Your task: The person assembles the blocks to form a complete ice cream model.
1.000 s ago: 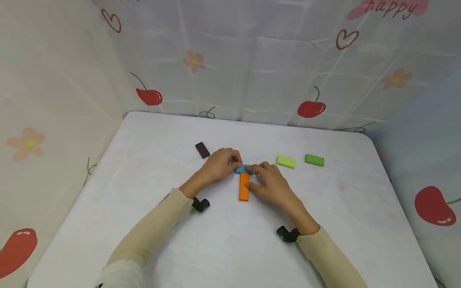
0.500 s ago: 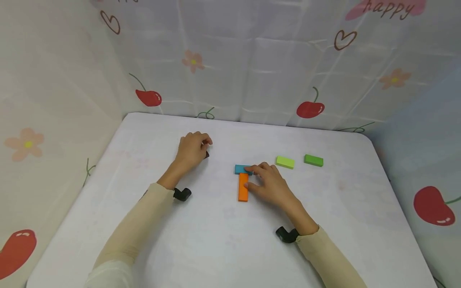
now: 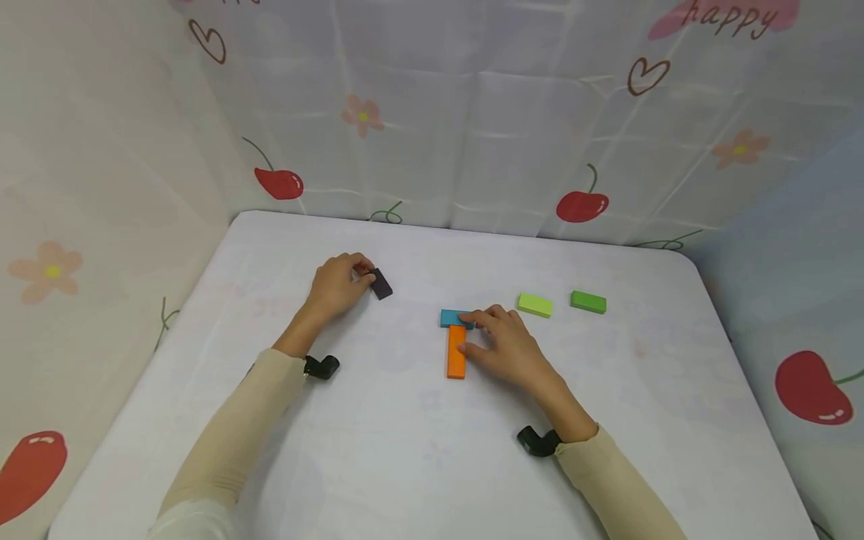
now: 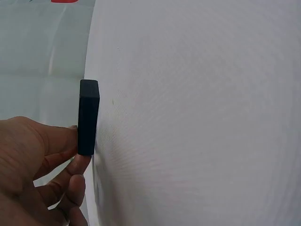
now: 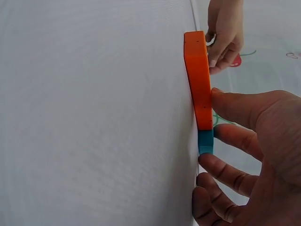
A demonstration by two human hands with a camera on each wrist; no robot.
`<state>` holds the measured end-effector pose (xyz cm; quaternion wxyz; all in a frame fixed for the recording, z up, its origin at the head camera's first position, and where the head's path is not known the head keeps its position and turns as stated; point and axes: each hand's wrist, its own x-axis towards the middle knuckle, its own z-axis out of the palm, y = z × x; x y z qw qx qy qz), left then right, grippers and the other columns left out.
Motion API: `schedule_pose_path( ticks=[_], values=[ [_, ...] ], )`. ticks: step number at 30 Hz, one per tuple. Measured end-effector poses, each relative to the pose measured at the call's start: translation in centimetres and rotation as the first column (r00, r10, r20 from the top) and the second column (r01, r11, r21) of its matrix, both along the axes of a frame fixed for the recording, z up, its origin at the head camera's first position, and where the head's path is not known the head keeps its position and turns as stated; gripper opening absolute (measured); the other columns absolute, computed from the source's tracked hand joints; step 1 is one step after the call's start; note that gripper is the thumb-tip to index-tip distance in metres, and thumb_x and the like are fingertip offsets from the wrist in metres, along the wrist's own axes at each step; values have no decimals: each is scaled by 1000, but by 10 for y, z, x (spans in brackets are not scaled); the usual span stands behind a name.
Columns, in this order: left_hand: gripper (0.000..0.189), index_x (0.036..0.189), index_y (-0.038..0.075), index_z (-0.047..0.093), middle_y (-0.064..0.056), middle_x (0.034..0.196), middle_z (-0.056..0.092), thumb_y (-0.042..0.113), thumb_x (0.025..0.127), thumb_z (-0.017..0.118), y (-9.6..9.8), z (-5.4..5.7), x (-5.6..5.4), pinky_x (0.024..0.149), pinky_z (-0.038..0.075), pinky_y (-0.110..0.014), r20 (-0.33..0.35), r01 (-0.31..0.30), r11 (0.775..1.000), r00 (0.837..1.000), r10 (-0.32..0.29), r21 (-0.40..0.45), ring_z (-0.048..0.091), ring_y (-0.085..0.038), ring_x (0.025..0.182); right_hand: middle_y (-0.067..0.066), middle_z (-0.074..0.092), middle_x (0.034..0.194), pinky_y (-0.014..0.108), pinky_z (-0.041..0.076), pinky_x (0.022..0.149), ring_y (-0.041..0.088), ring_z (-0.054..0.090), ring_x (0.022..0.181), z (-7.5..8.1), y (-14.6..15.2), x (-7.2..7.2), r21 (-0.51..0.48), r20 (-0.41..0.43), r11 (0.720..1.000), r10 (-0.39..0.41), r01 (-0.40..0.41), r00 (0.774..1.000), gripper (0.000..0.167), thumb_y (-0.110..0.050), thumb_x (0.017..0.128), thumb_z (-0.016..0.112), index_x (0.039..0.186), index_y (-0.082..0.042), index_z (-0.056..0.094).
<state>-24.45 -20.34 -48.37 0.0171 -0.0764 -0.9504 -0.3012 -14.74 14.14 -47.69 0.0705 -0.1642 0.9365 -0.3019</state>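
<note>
My left hand (image 3: pixel 335 286) pinches one end of a small black rectangular block (image 3: pixel 382 286) at the back left. In the left wrist view the thumb and fingertips sit at the near end of this block (image 4: pixel 88 120). At the middle of the table a blue block (image 3: pixel 450 318) lies crosswise against the far end of an orange block (image 3: pixel 456 358), making a T. My right hand (image 3: pixel 509 346) rests beside them, thumb on the orange block's side and a forefinger at the blue block's right end. The right wrist view shows the thumb touching the orange block (image 5: pixel 199 87).
A light green block (image 3: pixel 535 305) and a darker green block (image 3: pixel 589 302) lie to the right of the T. The white table (image 3: pixel 675 390) is bounded at the back and sides by printed curtains (image 3: pixel 472 135).
My left hand has left the blue block, moved left to the black block and drawn back to its near end. The right hand and the T have stayed put.
</note>
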Motion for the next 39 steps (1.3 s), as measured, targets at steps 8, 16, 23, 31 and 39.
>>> schedule_pose_path(
  ticks=[8,16,23,31,39],
  values=[
    [22,123,11,74,-12,115,73,21,104,69,0,1,-1,93,45,-48,43,6,999,999,-7,38,62,-29,98,5,66,128,38,49,82,25,53,113,0,0,0,9,6,1000,-7,7,1000,49,-40,97,80,143,-30,68],
    [22,122,9,75,-16,113,73,20,103,70,0,2,-3,92,46,-47,55,-1,999,998,-1,49,63,-32,100,5,66,128,39,49,84,26,53,113,0,-1,-1,5,9,1000,-3,2,1000,49,-40,97,80,143,-29,69],
    [23,123,7,74,-18,113,71,18,104,69,2,1,-3,93,48,-47,58,-13,997,998,8,79,63,-32,101,5,66,126,37,48,83,26,53,112,-1,0,-2,4,5,1000,-1,1,1000,48,-40,96,80,142,-29,69],
    [25,124,7,72,-19,115,71,22,105,69,6,1,-1,95,49,-50,84,-28,994,996,19,104,66,-35,107,5,66,126,37,47,83,25,52,112,-1,0,-2,1,9,1000,-5,5,1000,48,-40,97,80,142,-30,69],
    [25,125,13,74,-16,110,73,24,104,70,11,1,-2,94,49,-50,91,-30,995,996,21,99,66,-33,104,5,65,126,39,48,85,26,51,112,-1,0,-2,5,20,1000,-4,4,1000,48,-40,97,79,143,-29,68]
  ],
)
